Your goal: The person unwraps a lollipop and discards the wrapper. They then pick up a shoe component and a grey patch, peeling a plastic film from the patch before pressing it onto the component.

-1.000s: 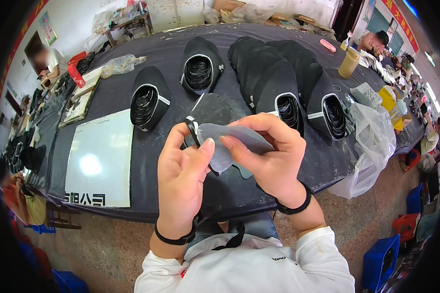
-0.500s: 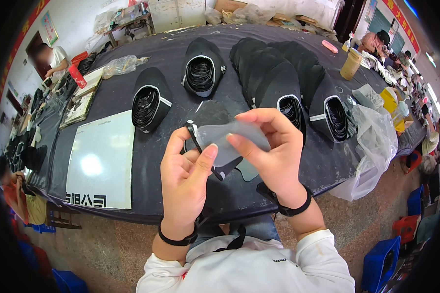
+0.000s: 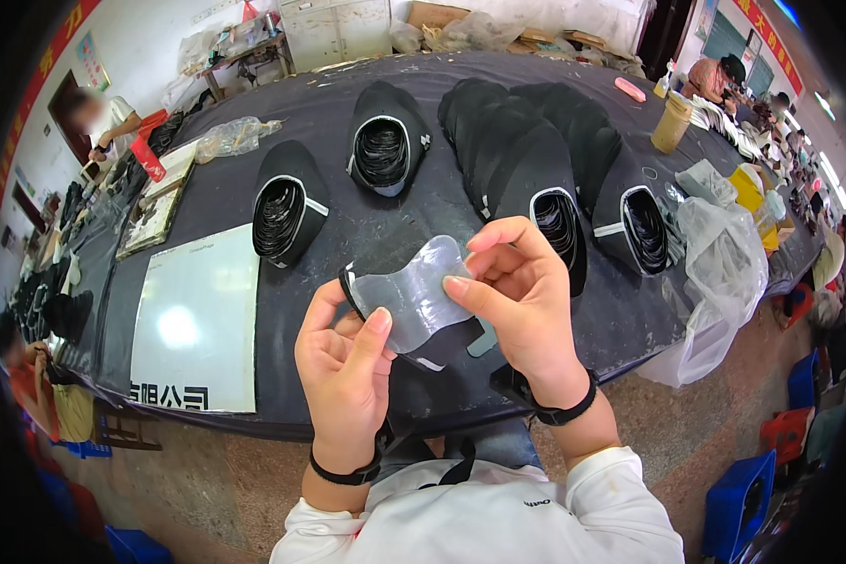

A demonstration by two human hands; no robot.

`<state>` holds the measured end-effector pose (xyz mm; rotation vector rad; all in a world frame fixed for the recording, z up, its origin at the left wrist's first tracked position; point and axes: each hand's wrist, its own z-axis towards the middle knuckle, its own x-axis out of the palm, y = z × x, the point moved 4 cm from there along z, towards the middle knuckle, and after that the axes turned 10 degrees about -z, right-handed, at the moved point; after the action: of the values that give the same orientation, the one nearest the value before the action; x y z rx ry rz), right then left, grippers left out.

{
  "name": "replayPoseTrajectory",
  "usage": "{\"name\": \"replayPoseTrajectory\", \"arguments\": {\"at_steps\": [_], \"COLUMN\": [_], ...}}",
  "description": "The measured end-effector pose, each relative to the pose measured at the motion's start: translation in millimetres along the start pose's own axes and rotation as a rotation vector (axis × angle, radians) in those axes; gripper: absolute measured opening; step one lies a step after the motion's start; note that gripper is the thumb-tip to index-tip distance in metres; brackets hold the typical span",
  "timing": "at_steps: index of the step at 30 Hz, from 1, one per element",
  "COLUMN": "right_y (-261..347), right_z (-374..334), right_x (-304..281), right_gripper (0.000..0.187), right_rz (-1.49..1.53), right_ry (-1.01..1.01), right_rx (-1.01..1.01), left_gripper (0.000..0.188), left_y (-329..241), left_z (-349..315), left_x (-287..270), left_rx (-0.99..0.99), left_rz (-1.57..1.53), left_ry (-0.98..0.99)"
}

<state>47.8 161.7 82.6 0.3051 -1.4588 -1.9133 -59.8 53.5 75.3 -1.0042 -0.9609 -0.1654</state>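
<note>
Over the table's near edge, both hands hold a translucent grey plastic piece (image 3: 418, 299) with wavy, curved edges. My left hand (image 3: 350, 371) is closed at its left end, thumb on top. That hand also grips a black shoe upper (image 3: 390, 252) with a white-marked edge, which lies partly hidden behind the plastic. My right hand (image 3: 533, 310) pinches the piece's right edge between thumb and fingers. Below the right fingers, another greyish plastic piece (image 3: 482, 340) shows partly on the table. Stacked black shoe uppers (image 3: 383, 141) stand beyond my hands.
More nested uppers (image 3: 289, 202) stand at left, and long overlapping rows (image 3: 508, 141) at right. A white board (image 3: 193, 320) lies on the dark-covered table (image 3: 348, 70). A clear plastic bag (image 3: 719, 273) hangs over the right edge, near a yellowish jar (image 3: 671, 124). Other people sit or stand around.
The plastic piece has turned so its broad face shows more fully, spread between my hands. My left hand has shifted slightly left and down.
</note>
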Motion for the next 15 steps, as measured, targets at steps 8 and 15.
{"name": "replayPoseTrajectory", "arguments": {"at_steps": [8,15], "right_y": [-3.9,-9.3], "right_z": [-1.2,0.8], "right_x": [13.9,11.1], "right_gripper": [0.071,0.069], "right_rz": [-0.086,0.066], "right_ry": [0.133,0.176], "right_rx": [0.174,0.219], "left_gripper": [0.031,0.024], "left_y": [9.4,8.5], "left_z": [1.3,-2.7], "left_x": [-6.6,-11.4], "left_rx": [0.097,0.056], "left_rz": [0.173,0.068], "left_ry": [0.069,0.071]}}
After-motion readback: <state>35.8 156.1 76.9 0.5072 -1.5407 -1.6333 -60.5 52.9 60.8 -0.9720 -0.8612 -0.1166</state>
